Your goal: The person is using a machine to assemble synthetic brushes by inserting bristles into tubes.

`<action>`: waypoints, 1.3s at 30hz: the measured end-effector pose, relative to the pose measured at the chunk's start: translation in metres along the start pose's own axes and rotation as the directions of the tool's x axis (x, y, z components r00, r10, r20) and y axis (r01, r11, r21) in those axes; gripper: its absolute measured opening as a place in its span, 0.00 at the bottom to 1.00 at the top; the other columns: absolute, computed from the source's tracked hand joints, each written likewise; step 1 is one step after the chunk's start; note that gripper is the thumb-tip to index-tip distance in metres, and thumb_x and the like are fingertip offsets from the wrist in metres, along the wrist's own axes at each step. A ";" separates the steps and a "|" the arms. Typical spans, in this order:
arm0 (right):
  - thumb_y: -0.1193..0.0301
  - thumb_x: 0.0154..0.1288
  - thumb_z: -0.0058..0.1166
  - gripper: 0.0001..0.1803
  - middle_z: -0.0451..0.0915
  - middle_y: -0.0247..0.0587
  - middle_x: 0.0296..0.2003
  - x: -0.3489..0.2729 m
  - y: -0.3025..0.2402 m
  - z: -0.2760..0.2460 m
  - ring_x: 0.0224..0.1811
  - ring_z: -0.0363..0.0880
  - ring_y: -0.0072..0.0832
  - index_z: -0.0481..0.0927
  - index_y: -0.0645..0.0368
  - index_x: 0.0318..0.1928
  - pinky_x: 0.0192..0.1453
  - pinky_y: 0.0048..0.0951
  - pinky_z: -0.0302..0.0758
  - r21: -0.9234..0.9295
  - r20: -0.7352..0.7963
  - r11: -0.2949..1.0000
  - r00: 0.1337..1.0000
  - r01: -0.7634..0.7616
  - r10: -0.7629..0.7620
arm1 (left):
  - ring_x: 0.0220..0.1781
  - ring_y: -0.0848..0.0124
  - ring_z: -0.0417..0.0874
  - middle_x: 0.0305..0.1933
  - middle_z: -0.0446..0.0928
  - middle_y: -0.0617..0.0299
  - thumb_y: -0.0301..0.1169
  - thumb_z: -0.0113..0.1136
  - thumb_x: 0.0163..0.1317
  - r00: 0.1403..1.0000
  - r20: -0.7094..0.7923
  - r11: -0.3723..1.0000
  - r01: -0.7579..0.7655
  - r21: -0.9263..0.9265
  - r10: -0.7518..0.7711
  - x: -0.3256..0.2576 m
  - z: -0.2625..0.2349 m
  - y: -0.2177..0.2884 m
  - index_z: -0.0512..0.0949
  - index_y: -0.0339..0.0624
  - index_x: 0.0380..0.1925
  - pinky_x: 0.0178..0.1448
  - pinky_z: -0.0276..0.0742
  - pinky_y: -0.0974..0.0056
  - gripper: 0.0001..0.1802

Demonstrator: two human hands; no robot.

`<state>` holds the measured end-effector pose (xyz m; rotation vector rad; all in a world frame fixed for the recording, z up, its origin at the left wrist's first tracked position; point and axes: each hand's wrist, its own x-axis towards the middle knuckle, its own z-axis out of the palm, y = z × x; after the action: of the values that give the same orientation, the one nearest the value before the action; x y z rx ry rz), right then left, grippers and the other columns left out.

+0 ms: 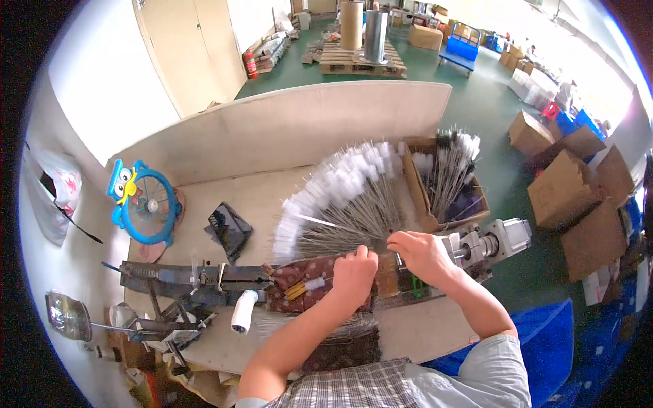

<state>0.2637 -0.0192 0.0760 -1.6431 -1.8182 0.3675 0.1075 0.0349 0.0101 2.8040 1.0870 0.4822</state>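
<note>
My left hand [355,275] is closed in a loose fist above a brown dotted cloth [282,280]. What its fingers hold, if anything, is hidden. Just left of it, a white tuft [315,283] and yellow stick-like pieces [296,292] rest on the cloth. My right hand [423,255] has its fingertips pinched together beside the metal shaft of a motor-driven machine [479,245]; anything between them is too small to see. Beyond both hands spreads a large fan of thin wire brushes [347,204], white bristle heads outward and bare wire stems toward me.
A cardboard box [416,183] of more brushes stands right of the fan. At left are a blue toy-shaped fan [151,204], a dark folded pouch [229,230], a white roll [243,313] and a metal rail [197,279]. A raised board [292,129] borders the table's far side.
</note>
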 end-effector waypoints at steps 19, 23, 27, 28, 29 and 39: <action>0.66 0.49 0.58 0.05 0.77 0.27 0.23 0.050 -0.068 0.081 0.31 0.74 0.30 0.82 0.50 0.27 0.36 0.30 0.75 0.166 0.075 0.850 0.853 0.501 -0.517 | 0.33 0.67 0.79 0.36 0.79 0.59 0.29 0.62 0.53 0.942 -0.248 0.926 0.130 -0.355 -0.227 -0.118 -0.038 -0.058 0.79 0.40 0.41 0.39 0.75 0.62 0.14; 0.67 0.50 0.55 0.04 0.76 0.28 0.23 0.058 -0.081 0.123 0.32 0.73 0.30 0.80 0.51 0.24 0.35 0.31 0.74 0.067 0.109 0.872 0.865 0.484 -0.489 | 0.28 0.70 0.80 0.29 0.80 0.58 0.33 0.58 0.59 0.666 0.177 0.305 0.541 -0.784 -0.725 -0.165 -0.048 -0.065 0.79 0.35 0.35 0.33 0.75 0.66 0.11; 0.69 0.48 0.53 0.04 0.77 0.29 0.24 0.063 -0.097 0.138 0.34 0.74 0.31 0.77 0.52 0.21 0.35 0.33 0.75 -0.048 0.208 0.897 0.882 0.440 -0.422 | 0.27 0.72 0.79 0.28 0.79 0.58 0.42 0.45 0.67 0.485 0.396 -0.304 0.259 -0.917 -0.780 -0.170 -0.071 -0.082 0.77 0.33 0.35 0.32 0.74 0.69 0.20; 0.69 0.48 0.53 0.04 0.77 0.29 0.24 0.064 -0.098 0.140 0.34 0.74 0.31 0.77 0.52 0.21 0.35 0.33 0.75 -0.055 0.217 0.896 0.881 0.442 -0.421 | 0.27 0.71 0.79 0.28 0.79 0.58 0.43 0.44 0.67 0.480 0.456 -0.445 0.145 -0.884 -0.749 -0.154 -0.084 -0.076 0.76 0.34 0.35 0.32 0.74 0.68 0.21; 0.69 0.48 0.54 0.04 0.76 0.29 0.24 0.064 -0.098 0.140 0.35 0.74 0.32 0.77 0.52 0.21 0.36 0.34 0.75 -0.041 0.205 0.904 0.890 0.425 -0.408 | 0.27 0.70 0.79 0.27 0.79 0.57 0.44 0.43 0.67 0.478 0.509 -0.568 0.027 -0.823 -0.716 -0.148 -0.094 -0.073 0.76 0.34 0.36 0.32 0.75 0.67 0.22; 0.71 0.49 0.54 0.04 0.76 0.32 0.25 0.056 -0.100 0.116 0.37 0.74 0.33 0.79 0.54 0.28 0.38 0.33 0.74 0.010 0.118 0.896 0.889 0.444 -0.442 | 0.20 0.76 0.71 0.17 0.75 0.61 0.46 0.63 0.52 0.676 0.210 0.349 0.591 -0.727 -0.706 -0.149 -0.024 -0.098 0.77 0.32 0.19 0.28 0.69 0.67 0.23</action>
<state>0.1128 0.0418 0.0650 -1.1817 -2.2204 0.2460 -0.0668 0.0068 -0.0247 1.4320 1.4678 0.7928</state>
